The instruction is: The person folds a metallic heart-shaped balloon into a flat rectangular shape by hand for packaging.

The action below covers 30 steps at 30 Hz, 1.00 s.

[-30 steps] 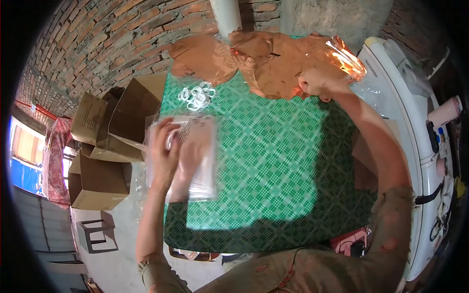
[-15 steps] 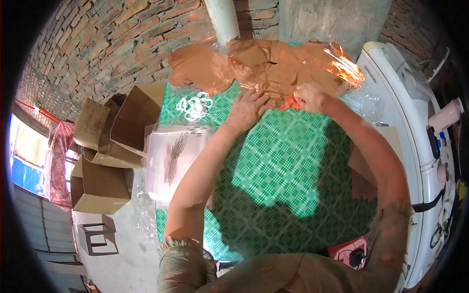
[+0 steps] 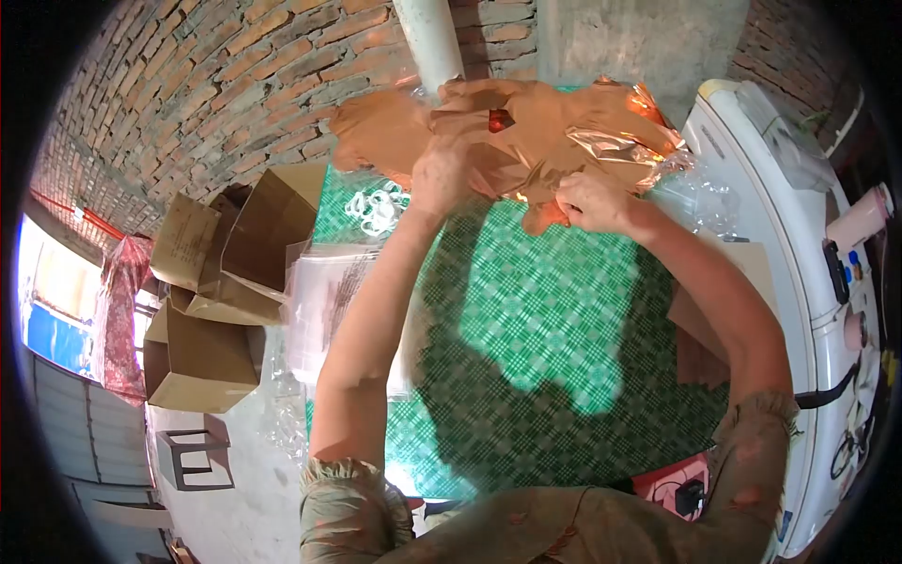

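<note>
Crumpled copper-coloured foil, which looks like flat, uninflated foil balloons point(image 3: 554, 122), lies across the far end of the green checked tablecloth point(image 3: 545, 310). My right hand point(image 3: 598, 203) is closed in a pinch on a rounded lower tab of this foil, its thumb and fingertips together. At the foil's near left edge, my left hand point(image 3: 440, 175) is raised with its fingers bent around a fold. Its fingertips are partly hidden. Just left of that hand lies a pile of white loops point(image 3: 378, 209), perhaps ribbon or string.
Clear plastic sleeves point(image 3: 324, 301) lie under my left forearm. Open cardboard boxes point(image 3: 202, 362) stand on the left. A white appliance point(image 3: 752, 160) borders the table at right, with crinkled clear plastic point(image 3: 709, 202) beside it. A white pipe point(image 3: 427, 42) rises at the brick wall point(image 3: 235, 85).
My left hand has gone from lying flat on the foil to lifting a fold up and left. My right hand has drawn its tab slightly toward me, and the foil has shifted and creased.
</note>
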{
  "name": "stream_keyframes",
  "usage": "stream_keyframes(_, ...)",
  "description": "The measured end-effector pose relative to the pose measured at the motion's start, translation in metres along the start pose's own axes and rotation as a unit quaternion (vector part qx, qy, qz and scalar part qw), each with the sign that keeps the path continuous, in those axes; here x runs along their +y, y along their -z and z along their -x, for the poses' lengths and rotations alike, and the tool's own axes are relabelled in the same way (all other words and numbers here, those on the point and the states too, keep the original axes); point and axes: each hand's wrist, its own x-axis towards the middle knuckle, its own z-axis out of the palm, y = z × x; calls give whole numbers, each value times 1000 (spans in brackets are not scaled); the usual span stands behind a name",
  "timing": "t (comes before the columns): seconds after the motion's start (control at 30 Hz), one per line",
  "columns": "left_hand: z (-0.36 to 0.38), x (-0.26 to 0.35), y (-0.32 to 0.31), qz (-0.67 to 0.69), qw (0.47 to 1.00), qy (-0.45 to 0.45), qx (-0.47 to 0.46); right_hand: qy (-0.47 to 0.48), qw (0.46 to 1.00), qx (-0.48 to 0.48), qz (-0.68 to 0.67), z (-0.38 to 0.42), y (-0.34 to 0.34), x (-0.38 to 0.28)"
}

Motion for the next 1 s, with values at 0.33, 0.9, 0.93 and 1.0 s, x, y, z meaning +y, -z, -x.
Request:
stream_keyframes(0.33, -53, 20, 44, 124, 991, 39, -35, -96, 990, 98, 44, -19, 8, -19)
stream_keyframes(0.9, -12, -10, 6, 152, 986, 63, 38, -177, 957, 214, -85, -91, -9, -10)
stream_keyframes(0.93, -8, -8, 4, 161, 983, 73, 43, -186, 950, 224, -110, -92, -10, -11)
stream_keyframes(1.0, -2, -2, 2, 162, 981, 90, 62, -220, 937, 225, -149, -96, -13, -9)
